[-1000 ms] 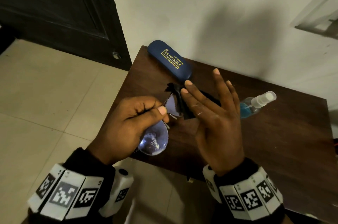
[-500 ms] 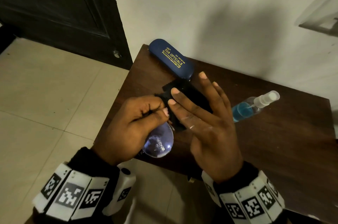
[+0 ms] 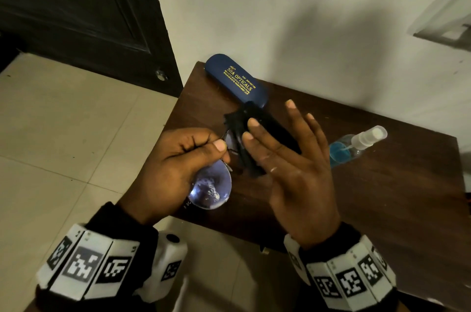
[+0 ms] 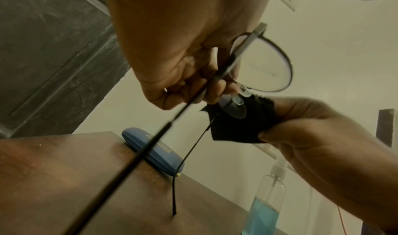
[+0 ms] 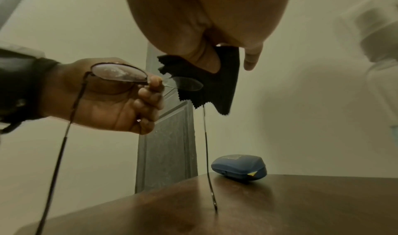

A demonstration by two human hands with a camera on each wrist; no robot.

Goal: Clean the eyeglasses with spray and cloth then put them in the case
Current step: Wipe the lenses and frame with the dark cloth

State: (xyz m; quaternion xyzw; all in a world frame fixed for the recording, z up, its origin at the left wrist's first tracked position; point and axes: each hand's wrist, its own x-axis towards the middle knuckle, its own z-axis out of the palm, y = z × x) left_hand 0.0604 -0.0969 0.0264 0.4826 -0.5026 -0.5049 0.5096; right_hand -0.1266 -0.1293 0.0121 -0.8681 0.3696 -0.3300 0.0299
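My left hand (image 3: pixel 175 166) pinches the round black-rimmed eyeglasses (image 3: pixel 211 188) at the bridge, over the table's left front corner. The near lens is wet with spray droplets. My right hand (image 3: pixel 288 158) pinches a black cloth (image 3: pixel 252 138) between thumb and fingers around the far lens (image 5: pixel 186 83). The other fingers stand straight. In the left wrist view the glasses (image 4: pixel 261 65) have both temples hanging open, and one temple tip touches the table. The cloth (image 4: pixel 241 124) wraps the far lens. The blue case (image 3: pixel 235 80) lies shut at the back left. The spray bottle (image 3: pixel 354 144) lies on its side.
The small dark wooden table (image 3: pixel 382 197) stands against a white wall. A dark door (image 3: pixel 76 13) and a tiled floor (image 3: pixel 63 133) lie to the left. The case (image 5: pixel 239 170) sits near the table's far edge in the right wrist view.
The right hand slid the cloth along the far lens, first toward the left hand, then back out. The left hand kept its pinch on the glasses.
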